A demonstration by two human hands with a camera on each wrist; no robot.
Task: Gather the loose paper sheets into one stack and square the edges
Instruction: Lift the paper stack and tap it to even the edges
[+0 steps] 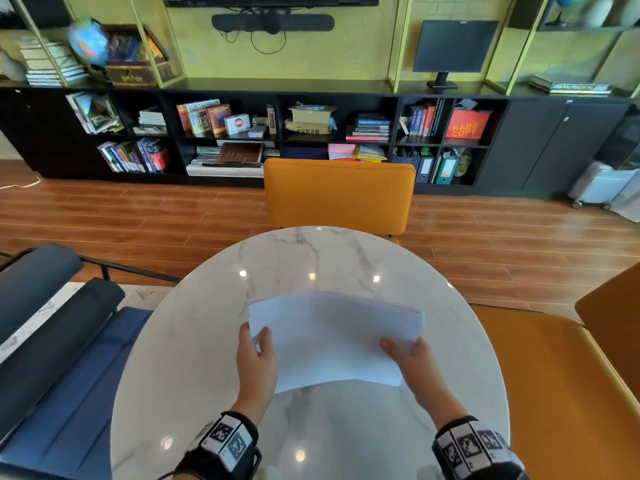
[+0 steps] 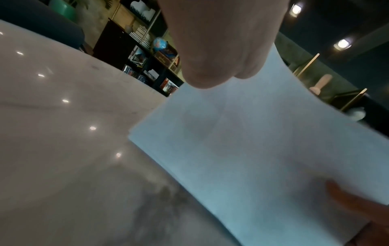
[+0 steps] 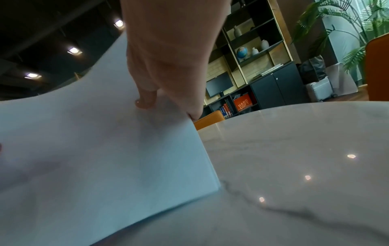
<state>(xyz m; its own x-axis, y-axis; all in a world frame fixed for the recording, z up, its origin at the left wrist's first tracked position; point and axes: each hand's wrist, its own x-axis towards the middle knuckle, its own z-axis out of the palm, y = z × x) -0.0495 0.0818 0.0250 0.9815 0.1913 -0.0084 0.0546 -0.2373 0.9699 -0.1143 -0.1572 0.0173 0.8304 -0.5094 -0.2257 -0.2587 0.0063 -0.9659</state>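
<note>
A stack of white paper sheets (image 1: pixel 334 337) is held tilted over the round marble table (image 1: pixel 311 261), its lower edge near the tabletop and its top edge slightly fanned. My left hand (image 1: pixel 258 355) grips the stack's left edge, thumb on the near face. My right hand (image 1: pixel 414 358) grips the right edge the same way. In the left wrist view the paper stack (image 2: pixel 252 141) fills the right side under my left hand (image 2: pixel 221 50). In the right wrist view the stack (image 3: pixel 105 149) bows upward beside my right hand (image 3: pixel 168 66), its corner touching the table.
An orange chair (image 1: pixel 339 195) stands at the table's far side, another orange seat (image 1: pixel 561 375) at the right, and a blue armchair (image 1: pixel 69 358) at the left. A black bookshelf (image 1: pixel 277 133) lines the far wall beyond the wooden floor.
</note>
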